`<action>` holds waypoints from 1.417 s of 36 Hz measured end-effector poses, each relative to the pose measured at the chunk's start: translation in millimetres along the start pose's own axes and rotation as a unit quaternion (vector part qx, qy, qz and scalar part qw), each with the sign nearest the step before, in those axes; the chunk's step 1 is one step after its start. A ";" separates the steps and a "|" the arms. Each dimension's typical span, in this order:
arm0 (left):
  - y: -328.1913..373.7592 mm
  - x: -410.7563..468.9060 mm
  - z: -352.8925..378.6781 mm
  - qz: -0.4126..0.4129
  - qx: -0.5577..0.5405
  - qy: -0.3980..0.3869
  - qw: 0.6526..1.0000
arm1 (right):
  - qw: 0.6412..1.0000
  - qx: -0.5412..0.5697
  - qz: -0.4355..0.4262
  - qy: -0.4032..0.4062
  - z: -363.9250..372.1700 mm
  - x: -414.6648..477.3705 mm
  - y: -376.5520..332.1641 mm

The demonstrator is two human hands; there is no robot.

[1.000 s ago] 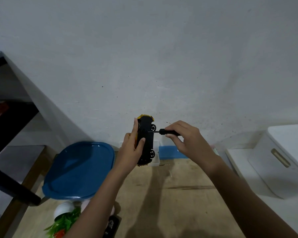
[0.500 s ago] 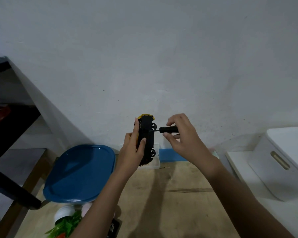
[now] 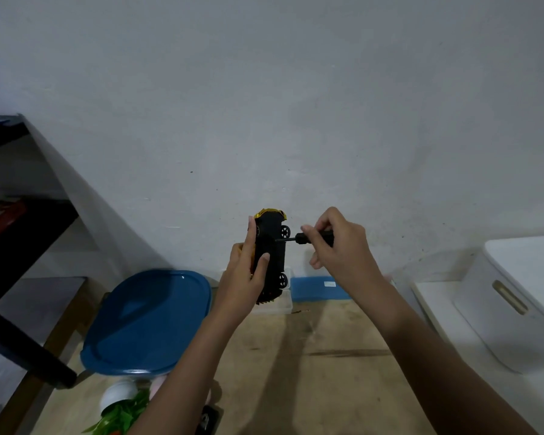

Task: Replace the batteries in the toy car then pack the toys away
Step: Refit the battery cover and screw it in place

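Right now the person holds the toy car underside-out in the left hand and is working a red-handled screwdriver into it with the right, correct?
Nearly. The head view shows the screwdriver has a black handle, not red. The left hand holds the toy car underside-out while the right hand works the tool.

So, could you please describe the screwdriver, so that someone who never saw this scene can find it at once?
Look in front of the grey wall, above the wooden table. The left hand holds a black and yellow toy car upright there. The screwdriver is the thin black tool in the right hand, its tip against the car's underside.
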State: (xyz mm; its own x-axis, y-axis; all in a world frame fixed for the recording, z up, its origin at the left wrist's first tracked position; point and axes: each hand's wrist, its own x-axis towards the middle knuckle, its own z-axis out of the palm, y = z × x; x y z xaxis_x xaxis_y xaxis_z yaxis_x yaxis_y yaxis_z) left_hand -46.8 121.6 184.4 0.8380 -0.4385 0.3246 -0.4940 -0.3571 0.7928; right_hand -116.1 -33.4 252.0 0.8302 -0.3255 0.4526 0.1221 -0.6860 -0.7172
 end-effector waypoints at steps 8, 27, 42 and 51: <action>5.7 1.7 -1.8 -0.010 0.015 0.020 1.000 | 0.999 -0.002 0.014 -0.039 -6.4 0.4 0.9; 7.7 7.7 0.5 -0.032 -0.005 0.027 0.999 | 0.999 0.019 -0.031 0.011 8.5 -5.1 5.3; 6.7 7.5 1.7 -0.042 -0.012 0.023 0.999 | 0.999 0.001 -0.035 -0.016 -1.0 -0.3 2.1; 5.5 7.4 1.9 -0.052 -0.038 0.031 0.997 | 0.999 0.019 -0.026 -0.003 0.7 -2.2 0.0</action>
State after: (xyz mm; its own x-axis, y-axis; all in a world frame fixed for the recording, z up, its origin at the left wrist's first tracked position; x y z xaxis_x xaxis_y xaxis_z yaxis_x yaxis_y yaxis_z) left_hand -43.8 114.9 190.3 0.8976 -0.3500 0.2679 -0.3868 -0.3342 0.8595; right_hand -117.6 -32.2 250.6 0.8253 -0.2862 0.4867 0.1859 -0.6763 -0.7128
